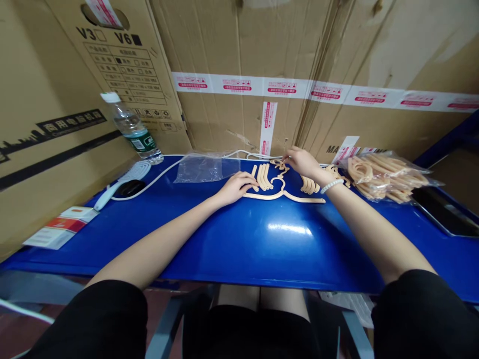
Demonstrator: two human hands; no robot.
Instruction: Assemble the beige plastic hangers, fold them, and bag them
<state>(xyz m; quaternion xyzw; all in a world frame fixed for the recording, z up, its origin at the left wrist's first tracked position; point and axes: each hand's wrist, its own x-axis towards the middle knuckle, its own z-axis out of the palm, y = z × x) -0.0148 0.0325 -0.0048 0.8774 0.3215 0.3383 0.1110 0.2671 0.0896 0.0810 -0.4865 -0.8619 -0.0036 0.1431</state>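
A beige hanger (305, 199) with a hook and two spread arms lies on the blue table. My left hand (239, 187) rests over its left end, with the fingertips at a short beige piece; whether they grip it is not clear. Just right of those fingers is a group of curved beige pieces (265, 177). My right hand (301, 162) is behind the hanger, fingers bent down at small beige hook parts (279, 163); its fingertips are too small to make out. More curved pieces (310, 185) lie below my right wrist, and further hook parts (339, 174) are beyond it.
A plastic bag of beige parts (385, 174) and a phone (445, 212) are at the right. A clear bag (205, 168), water bottle (134, 132), hairbrush (130, 174), black object (130, 188) and small box (62, 227) stand or lie left. Cardboard boxes (243, 50) line the back.
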